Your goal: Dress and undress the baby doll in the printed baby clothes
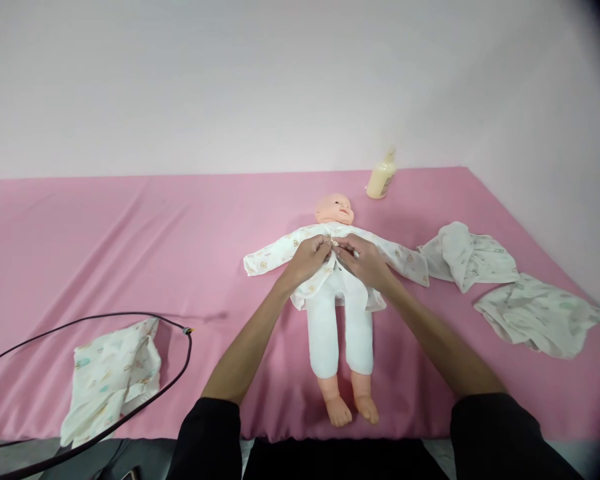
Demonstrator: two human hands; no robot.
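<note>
A baby doll (pixel 334 208) lies on its back, feet toward me, its white legs (pixel 323 337) ending in bare feet. It wears a white long-sleeved baby shirt (pixel 271 257) with small printed figures, both sleeves stretched out sideways. At the upper chest, my left hand (pixel 312 257) is closed in a pinch on one front edge of the shirt. Opposite it, nearly touching, my right hand (pixel 362 259) pinches the shirt front with bent fingers. A small pale spot shows between the fingertips; whether it is a snap or a tie, I cannot tell. Below the hands the shirt hangs apart.
A pink cloth (pixel 190 233) covers the table, which meets a pale wall. A pump bottle (pixel 381 179) stands beyond the doll's head. Crumpled white baby clothes (pixel 473 257) lie at right, another printed garment (pixel 117 373) at left. A black cable (pixel 130 313) loops over the left side.
</note>
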